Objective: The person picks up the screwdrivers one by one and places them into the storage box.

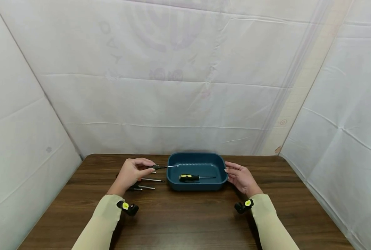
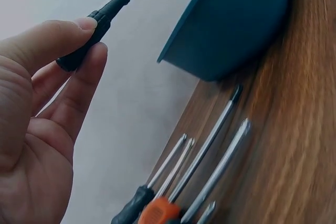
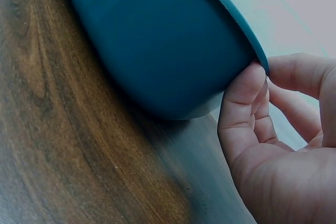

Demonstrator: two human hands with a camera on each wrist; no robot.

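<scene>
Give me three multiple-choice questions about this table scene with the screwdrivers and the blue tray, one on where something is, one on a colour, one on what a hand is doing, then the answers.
1. Where does the yellow-and-black screwdriver lie?
A. inside the blue tray
B. on the table left of the tray
C. in the right hand

2. What colour is the handle of the screwdriver held in the left hand?
A. orange
B. black
C. white

3. What is the right hand doing?
A. lying flat on the table
B. gripping a screwdriver
C. touching the tray's rim

Answers:
1 A, it rests on the tray floor.
2 B, the left wrist view shows a black handle pinched by the fingers.
3 C, the fingertips meet the tray's edge.
</scene>
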